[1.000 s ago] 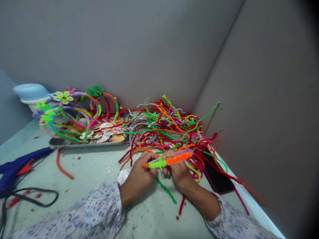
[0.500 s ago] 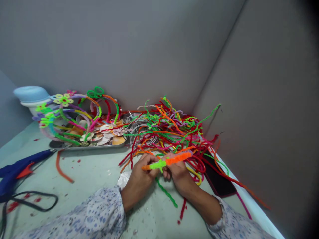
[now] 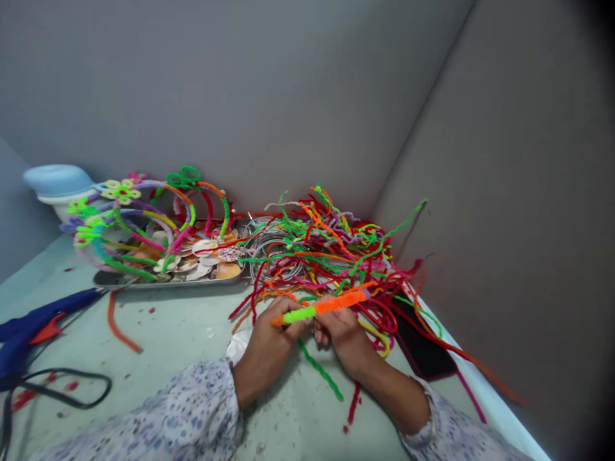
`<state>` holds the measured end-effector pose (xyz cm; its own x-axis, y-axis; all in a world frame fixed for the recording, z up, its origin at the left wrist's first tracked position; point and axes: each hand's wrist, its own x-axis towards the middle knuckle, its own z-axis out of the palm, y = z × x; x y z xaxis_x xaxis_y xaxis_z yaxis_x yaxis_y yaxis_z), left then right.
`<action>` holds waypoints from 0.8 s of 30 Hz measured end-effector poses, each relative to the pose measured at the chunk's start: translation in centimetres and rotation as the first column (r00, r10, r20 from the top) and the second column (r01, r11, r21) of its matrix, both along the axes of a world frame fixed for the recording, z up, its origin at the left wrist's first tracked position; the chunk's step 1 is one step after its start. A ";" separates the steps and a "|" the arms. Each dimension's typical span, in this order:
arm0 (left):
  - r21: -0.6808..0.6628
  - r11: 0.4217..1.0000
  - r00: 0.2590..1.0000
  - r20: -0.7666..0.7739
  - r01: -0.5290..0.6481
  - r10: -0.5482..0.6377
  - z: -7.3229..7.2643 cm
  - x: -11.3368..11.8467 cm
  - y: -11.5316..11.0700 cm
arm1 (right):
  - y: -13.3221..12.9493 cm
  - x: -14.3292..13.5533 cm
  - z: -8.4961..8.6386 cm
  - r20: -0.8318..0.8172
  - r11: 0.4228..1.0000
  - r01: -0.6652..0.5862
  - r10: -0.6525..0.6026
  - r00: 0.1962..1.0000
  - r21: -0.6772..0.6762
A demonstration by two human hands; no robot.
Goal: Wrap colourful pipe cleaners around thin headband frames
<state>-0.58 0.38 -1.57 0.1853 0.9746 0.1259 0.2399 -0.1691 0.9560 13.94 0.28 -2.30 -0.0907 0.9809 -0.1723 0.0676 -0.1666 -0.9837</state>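
Observation:
Both hands hold a headband (image 3: 342, 302) wrapped in fuzzy pipe cleaner, with a dark orange end, a bright green section, a long orange section and a bit of purple at the far end. My left hand (image 3: 275, 339) is closed around its left part, by the green section. Where green meets orange, my right hand (image 3: 343, 330) pinches it from below, fingers curled; the fingertips are partly hidden. A green pipe cleaner (image 3: 321, 371) lies below the hands on the table. Behind them spreads a tangled heap of pipe cleaners (image 3: 331, 240) in many colours.
A metal tray (image 3: 168, 285) at the left holds shells, with several finished headbands (image 3: 192, 208) standing on it. Wire coils (image 3: 271, 253) lie beside it. A blue glue gun (image 3: 48, 314) with a cord, a blue-lidded container (image 3: 60, 182) and a dark phone (image 3: 425, 349) are around.
The short green tip that stuck out below the band no longer shows. The headband has shifted slightly left and its far end has turned a little. Both hands keep their hold.

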 end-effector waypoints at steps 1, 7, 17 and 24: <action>-0.004 1.000 1.000 0.002 -0.003 0.003 0.0 0.0 0.0 | 0.0 0.0 0.1 0.001 1.000 -0.002 0.002 1.000 0.003; -0.050 0.999 0.995 0.097 -0.012 0.017 -0.2 -0.1 0.0 | -0.2 -0.3 0.8 0.039 1.000 0.013 -0.012 0.999 -0.022; -0.180 0.980 0.975 0.218 0.091 -0.050 1.8 -0.1 -0.1 | -0.6 -0.4 0.4 0.089 1.000 0.016 -0.015 0.996 -0.009; -0.103 0.995 0.989 0.149 0.000 0.015 0.5 0.0 0.1 | -0.4 -0.4 0.5 0.071 0.999 0.032 -0.031 0.997 -0.009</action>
